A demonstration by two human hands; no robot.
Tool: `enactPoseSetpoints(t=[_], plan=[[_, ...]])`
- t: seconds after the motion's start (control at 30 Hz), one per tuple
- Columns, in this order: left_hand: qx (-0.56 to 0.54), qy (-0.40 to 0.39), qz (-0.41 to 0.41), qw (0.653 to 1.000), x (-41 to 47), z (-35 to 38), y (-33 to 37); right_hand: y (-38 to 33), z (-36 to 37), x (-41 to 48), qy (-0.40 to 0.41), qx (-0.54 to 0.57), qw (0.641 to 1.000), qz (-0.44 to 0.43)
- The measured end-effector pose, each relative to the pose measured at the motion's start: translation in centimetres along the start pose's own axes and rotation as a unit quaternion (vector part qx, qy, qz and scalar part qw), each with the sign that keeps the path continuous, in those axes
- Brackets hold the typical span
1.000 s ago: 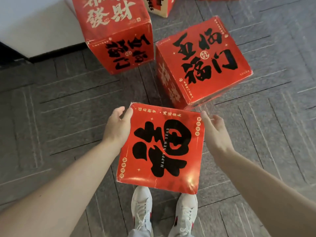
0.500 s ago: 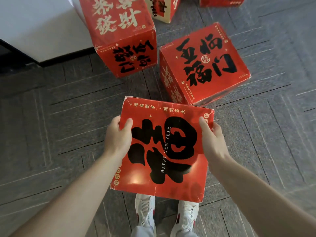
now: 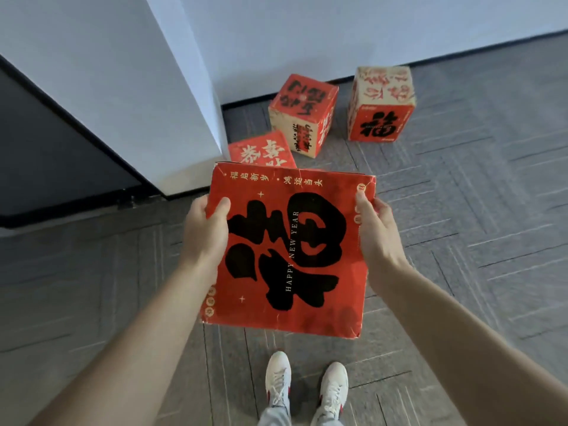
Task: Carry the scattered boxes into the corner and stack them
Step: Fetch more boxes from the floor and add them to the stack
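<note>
red box (image 3: 289, 250) gripped between left hand (image 3: 206, 232) and right hand (image 3: 373, 232).

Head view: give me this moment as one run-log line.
stage: carry | held box: lifted, gripped on both sides by left hand and right hand | floor boxes: three near wall, unstacked

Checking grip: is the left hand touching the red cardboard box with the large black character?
Touching. Head view: the left hand grips the red cardboard box at its left edge, thumb on top.
</note>
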State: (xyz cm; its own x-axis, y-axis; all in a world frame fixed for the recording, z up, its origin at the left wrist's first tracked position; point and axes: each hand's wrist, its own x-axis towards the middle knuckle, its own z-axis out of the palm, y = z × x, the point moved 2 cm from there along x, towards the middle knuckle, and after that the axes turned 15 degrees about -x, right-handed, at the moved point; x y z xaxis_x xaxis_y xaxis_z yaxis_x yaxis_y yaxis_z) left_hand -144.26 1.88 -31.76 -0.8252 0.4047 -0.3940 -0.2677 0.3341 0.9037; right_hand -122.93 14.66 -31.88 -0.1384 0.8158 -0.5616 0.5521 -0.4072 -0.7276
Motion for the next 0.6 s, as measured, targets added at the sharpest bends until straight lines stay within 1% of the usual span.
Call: enactPoseSetpoints(t=[0.17,0.23,0.3,0.37,0.47,0.6], plan=[[-0.069,0.017,0.086,0.994,-6.5,-3.8,14.3,-12.0,-6.2,-9.5,0.026,0.029,0.990,-0.133],[-0.092,0.026,0.130,0.987,-9.0,-5.6,18.7,-15.4,-8.1,-12.8,0.042,0.041,0.981,-0.185],[-0.111,0.039,0.167,0.979,-11.8,-7.4,22.0,-17.8,-9.7,-15.9,0.037,0.064,0.972,-0.223],[-0.129,0.049,0.190,0.972,-14.8,-9.1,24.3,-19.3,-10.8,-18.5,0.024,0.075,0.962,-0.262],[-0.153,0.090,0.218,0.960,-19.2,-11.6,26.4,-20.6,-11.5,-21.6,-0.003,0.085,0.950,-0.302],[-0.201,0.187,0.234,0.933,-23.8,-15.3,25.9,-21.9,-11.0,-25.0,-0.086,0.074,0.938,-0.327]])
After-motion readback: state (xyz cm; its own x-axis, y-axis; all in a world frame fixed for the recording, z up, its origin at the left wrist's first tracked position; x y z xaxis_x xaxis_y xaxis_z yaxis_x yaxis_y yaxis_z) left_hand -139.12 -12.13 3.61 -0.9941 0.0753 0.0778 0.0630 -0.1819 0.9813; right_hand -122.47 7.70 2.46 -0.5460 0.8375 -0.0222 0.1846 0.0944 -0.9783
